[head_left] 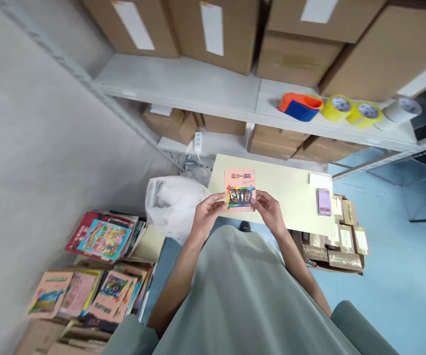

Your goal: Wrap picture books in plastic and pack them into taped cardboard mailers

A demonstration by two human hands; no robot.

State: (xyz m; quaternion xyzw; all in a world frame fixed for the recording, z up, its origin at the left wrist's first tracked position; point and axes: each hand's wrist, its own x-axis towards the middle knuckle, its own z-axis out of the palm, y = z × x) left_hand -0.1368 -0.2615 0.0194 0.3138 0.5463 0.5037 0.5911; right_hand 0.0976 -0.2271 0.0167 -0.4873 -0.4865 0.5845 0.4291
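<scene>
A thin pink booklet (240, 178) with dark lettering and a rainbow-edged picture is held up flat between both hands, over the near edge of a pale yellow table (286, 197). My left hand (210, 211) pinches its lower left edge, thumb on the front. On the opposite edge, my right hand (270, 209) grips the lower right corner the same way. The backs of the fingers behind the booklet are partly hidden. A white plastic bag (172, 202) bulges beside my left hand, at the table's left end.
Stacks of picture books (105, 239) and pink booklets (113, 296) stand at lower left by the wall. Metal shelves (183, 91) with cardboard boxes and tape rolls (338, 106) rise behind the table. A carton of small boxes (342, 241) sits right.
</scene>
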